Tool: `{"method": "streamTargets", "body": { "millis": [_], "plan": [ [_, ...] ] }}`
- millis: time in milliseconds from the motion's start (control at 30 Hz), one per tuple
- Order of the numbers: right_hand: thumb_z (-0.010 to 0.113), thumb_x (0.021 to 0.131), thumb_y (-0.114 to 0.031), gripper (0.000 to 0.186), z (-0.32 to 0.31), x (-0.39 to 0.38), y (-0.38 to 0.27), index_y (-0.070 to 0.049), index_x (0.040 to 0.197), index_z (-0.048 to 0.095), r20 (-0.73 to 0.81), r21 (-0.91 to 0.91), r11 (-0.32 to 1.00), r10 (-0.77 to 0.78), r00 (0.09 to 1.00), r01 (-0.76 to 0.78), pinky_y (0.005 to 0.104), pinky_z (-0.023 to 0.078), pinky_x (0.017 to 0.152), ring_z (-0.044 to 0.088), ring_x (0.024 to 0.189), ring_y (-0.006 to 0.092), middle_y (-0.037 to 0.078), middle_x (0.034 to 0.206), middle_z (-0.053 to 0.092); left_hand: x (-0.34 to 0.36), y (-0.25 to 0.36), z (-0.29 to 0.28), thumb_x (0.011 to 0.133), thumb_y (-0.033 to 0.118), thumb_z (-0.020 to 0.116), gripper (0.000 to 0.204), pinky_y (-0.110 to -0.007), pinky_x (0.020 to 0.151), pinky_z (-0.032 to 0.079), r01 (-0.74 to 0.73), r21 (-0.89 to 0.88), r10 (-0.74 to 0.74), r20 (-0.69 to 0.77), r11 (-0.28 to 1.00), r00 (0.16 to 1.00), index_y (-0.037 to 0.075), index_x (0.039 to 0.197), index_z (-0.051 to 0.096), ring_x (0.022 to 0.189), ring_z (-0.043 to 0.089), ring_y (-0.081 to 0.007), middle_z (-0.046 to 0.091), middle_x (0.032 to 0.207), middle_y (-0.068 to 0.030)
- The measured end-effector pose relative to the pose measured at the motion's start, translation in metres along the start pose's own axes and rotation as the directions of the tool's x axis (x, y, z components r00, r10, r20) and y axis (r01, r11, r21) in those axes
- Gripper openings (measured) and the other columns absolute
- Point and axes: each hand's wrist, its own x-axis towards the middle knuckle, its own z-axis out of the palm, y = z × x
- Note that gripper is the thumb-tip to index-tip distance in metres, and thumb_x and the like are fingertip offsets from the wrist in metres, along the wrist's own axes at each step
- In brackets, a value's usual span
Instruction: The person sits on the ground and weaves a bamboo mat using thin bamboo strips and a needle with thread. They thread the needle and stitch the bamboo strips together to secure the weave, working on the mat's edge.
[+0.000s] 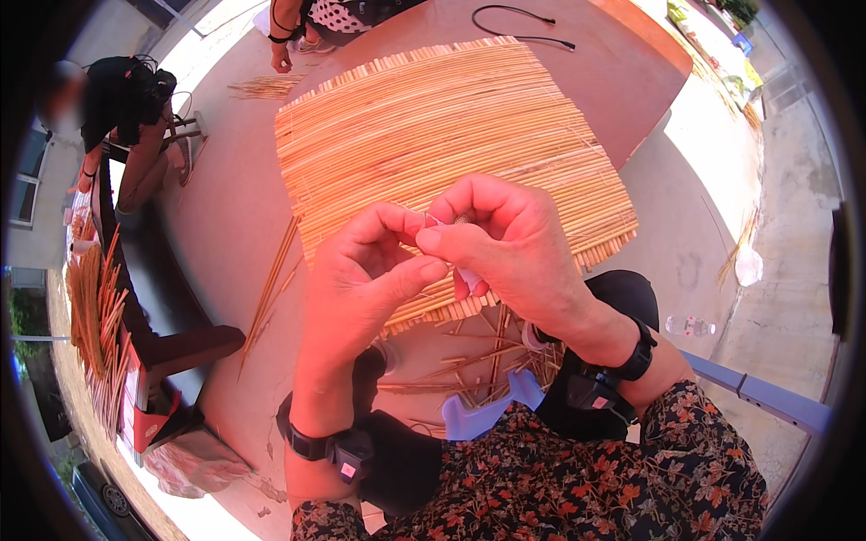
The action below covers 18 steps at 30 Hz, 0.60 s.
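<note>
Right hand (519, 248) bent in a pinch, thumb and forefinger closed on a fine thread (435, 219); a white scrap (469, 279) shows under its curled lower fingers. Left hand (352, 275) meets it at the fingertips, forefinger at the thread, thumb lower and apart; cannot tell whether it grips anything. Directly below and beyond both, the stalk mat (433, 135) spreads broad, its straw-coloured stalks side by side, faint cross lines near the sides. By the look of it, the body of the mat is laid and joined; ends uneven along the edges, and whether the thread is fastened to it is hidden. Unused material remains: loose stalks (496, 356) by the purple-blue stool (487, 410), a few long stalks (271, 293) left of the mat, a thick bundle (95, 307) beside the black bench (167, 279). Farther out, a seated co-worker (126, 104) at left; at the top, another person's hand (281, 61) above a small stalk pile (266, 87); a black cable (523, 11) past the mat's far edge.
</note>
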Motion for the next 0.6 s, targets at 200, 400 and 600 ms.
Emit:
{"method": "streamTargets", "body": {
  "millis": [200,400,600],
  "plan": [
    [0.066,0.088,-0.012,0.02,-0.002,0.0,0.002,0.003,0.1,0.062,0.077,0.096,0.995,-0.004,0.997,-0.003,0.0196,0.049,0.054,0.057,0.061,0.0053,0.004,0.079,0.064,-0.001,0.003,0.011,0.086,0.002,0.07,0.007,-0.024,0.069,0.051,0.048,0.006,-0.047,-0.126,0.999,0.991,0.001,0.087,0.064,0.074,0.061,-0.0107,0.067,0.085,-0.0046],
    [0.062,0.09,-0.01,0.019,0.001,0.005,0.007,0.003,0.103,0.058,0.079,0.215,0.975,-0.08,0.994,0.062,0.0234,0.053,0.06,0.06,0.07,0.0074,0.006,0.084,0.064,0.0,-0.002,-0.005,0.085,0.005,0.072,0.01,-0.024,0.069,0.05,0.019,-0.029,-0.022,-0.107,0.999,0.994,0.001,0.086,0.063,0.075,0.061,-0.0107,0.066,0.085,-0.0051],
    [0.06,0.092,-0.011,0.014,-0.004,0.001,0.002,0.002,0.096,0.06,0.062,0.15,0.989,-0.023,0.998,0.013,0.0224,0.053,0.058,0.058,0.066,0.0067,0.003,0.077,0.062,0.003,-0.006,-0.004,0.084,0.004,0.072,0.017,-0.025,0.073,0.05,-0.134,-0.09,0.115,-0.189,0.987,0.975,-0.001,0.098,0.064,0.079,0.062,-0.0121,0.065,0.083,-0.0047]
  ]
}}
